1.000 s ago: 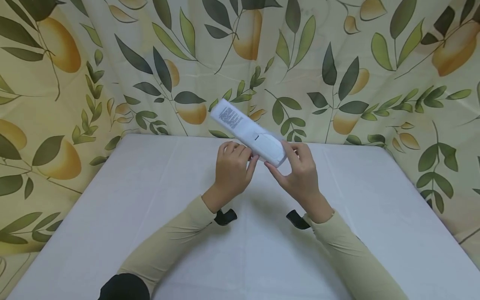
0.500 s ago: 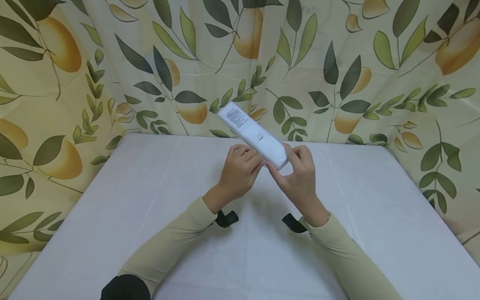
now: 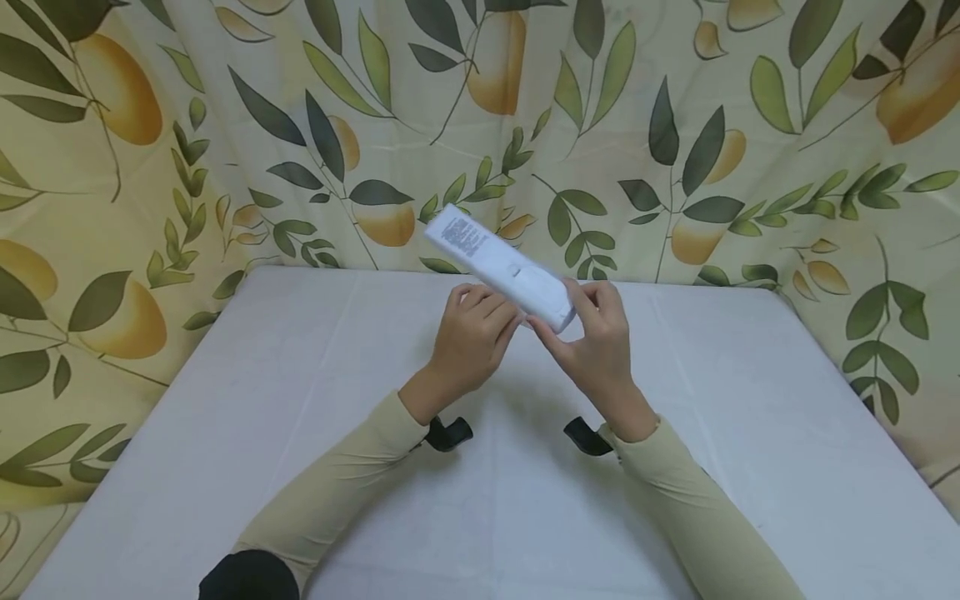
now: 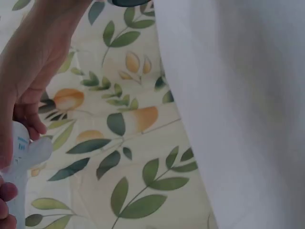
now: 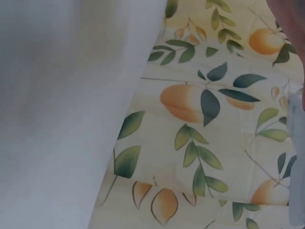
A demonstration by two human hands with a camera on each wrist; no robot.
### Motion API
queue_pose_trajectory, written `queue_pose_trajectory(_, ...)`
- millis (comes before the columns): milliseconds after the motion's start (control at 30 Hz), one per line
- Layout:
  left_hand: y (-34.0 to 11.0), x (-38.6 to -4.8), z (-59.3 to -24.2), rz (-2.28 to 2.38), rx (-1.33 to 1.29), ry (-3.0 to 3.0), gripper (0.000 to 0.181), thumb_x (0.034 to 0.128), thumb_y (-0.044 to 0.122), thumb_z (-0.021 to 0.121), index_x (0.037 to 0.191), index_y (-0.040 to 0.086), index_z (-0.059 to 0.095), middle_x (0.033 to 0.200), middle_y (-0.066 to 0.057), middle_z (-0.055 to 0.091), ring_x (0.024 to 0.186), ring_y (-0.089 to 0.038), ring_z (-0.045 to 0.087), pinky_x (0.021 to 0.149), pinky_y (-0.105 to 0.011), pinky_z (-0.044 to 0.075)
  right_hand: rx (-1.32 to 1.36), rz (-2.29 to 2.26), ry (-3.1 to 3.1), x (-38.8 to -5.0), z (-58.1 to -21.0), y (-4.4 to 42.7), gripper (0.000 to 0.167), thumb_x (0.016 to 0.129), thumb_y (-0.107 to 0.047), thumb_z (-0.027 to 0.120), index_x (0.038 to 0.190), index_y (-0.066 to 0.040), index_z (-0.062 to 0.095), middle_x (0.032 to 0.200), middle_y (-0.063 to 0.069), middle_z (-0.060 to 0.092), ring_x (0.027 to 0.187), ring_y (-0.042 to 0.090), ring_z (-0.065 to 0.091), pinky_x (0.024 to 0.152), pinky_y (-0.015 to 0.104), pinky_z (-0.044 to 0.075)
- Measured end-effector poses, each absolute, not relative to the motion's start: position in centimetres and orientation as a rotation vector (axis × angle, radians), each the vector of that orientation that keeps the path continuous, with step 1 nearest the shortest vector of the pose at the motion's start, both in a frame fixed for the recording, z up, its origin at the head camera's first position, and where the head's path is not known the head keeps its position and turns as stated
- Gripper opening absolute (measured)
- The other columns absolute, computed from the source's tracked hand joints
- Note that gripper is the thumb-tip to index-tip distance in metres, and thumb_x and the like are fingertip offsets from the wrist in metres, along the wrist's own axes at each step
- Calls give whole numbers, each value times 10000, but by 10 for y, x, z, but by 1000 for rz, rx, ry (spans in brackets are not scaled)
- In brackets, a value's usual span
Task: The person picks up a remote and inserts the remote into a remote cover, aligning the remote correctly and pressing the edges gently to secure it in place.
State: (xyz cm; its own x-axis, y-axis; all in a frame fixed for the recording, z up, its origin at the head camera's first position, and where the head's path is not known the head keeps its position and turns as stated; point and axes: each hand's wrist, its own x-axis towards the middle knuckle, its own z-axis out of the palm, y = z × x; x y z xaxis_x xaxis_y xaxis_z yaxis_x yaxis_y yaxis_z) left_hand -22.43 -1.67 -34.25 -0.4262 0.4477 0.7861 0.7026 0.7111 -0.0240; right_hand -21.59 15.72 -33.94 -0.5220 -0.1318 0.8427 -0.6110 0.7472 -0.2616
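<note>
A white remote control is held up above the table, back side up, slanting from upper left to lower right. Grey print covers its far end and the battery cover faces up. My right hand pinches the near right end between thumb and fingers. At the lower edge, my left hand has curled fingers and its thumb against the remote; the exact hold is partly hidden. In the left wrist view, a translucent flap sticks out beside the remote, between the fingertips. Only a pale strip shows at the edge of the right wrist view.
A white cloth covers the table, which stands against a curtain printed with fruit and leaves. Black wrist cameras sit under both forearms. A black rounded shape shows at the bottom left.
The remote control moved slightly right, then back left, and stays tilted. Both hands keep contact with it; the left hand has shifted a little right along its lower edge.
</note>
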Motion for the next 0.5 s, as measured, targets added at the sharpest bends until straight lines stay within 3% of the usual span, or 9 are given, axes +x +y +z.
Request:
queue_pose_trajectory(167, -29, -223, -333, -253, -810, -2046, 138, 861, 237, 650, 817, 114, 695, 818, -9, 708, 816, -175, 609, 853, -381, 438, 702, 507, -1975, -216, -338, 163, 635, 621, -103, 853, 1168, 63, 576, 973, 241, 526, 890, 349, 518, 739, 439, 519)
queue_pose_trajectory(367, -39, -222, -316, -280, -799, -1904, 127, 831, 221, 685, 797, 99, 677, 804, -43, 652, 809, -215, 599, 803, -394, 451, 921, 341, -1863, -213, -343, 171, 466, 820, -203, 717, 1146, 95, 567, 1004, 240, 538, 893, 355, 540, 764, 423, 530)
queue_pose_trajectory(500, -38, -223, -312, -253, -834, -1925, 161, 842, 263, 680, 882, 111, 713, 857, -41, 650, 847, -213, 593, 828, -392, 443, 989, 311, -1795, -211, -348, 170, 407, 910, -244, 592, 1113, 108, 582, 992, 231, 548, 836, 339, 539, 714, 404, 526)
